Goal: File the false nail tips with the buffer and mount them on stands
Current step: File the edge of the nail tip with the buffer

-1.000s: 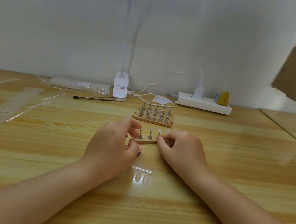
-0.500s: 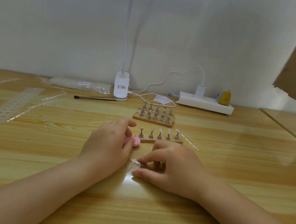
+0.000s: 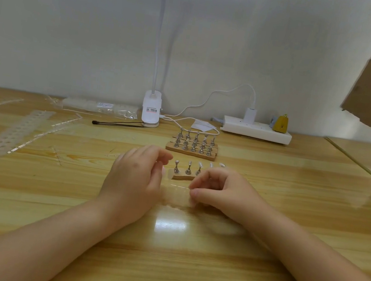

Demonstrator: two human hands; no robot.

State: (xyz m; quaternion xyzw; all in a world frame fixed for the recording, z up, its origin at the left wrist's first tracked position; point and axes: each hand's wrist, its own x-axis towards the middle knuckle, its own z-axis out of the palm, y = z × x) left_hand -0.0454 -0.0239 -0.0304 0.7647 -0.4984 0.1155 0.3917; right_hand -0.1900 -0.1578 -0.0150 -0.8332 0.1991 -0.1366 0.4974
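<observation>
Forearms reach in from the near edge of the wooden counter [image 3: 290,204], and both hands meet at its middle. The left hand [image 3: 132,180] has its fingers curled, the fingertips up near the left end of a small wooden stand strip [image 3: 181,176]; whether they hold anything I cannot tell. The right hand [image 3: 222,194] has its fingers bent, pinching a blurred, clear strip of nail tips [image 3: 177,197] that lies between the two hands, just above the counter.

Just behind the hands, the stand strip carries a row of little metal pegs; the right-hand ones wear pale tips, the two at the left look bare. Farther back sits a wooden block of metal stands [image 3: 193,145]. Off to the left lies a long perforated plastic strip [image 3: 12,133], with a black stick [image 3: 117,123] beyond it. Against the wall stand a white clip lamp [image 3: 151,108], a clear packet [image 3: 100,107] and a white power strip [image 3: 255,131].
</observation>
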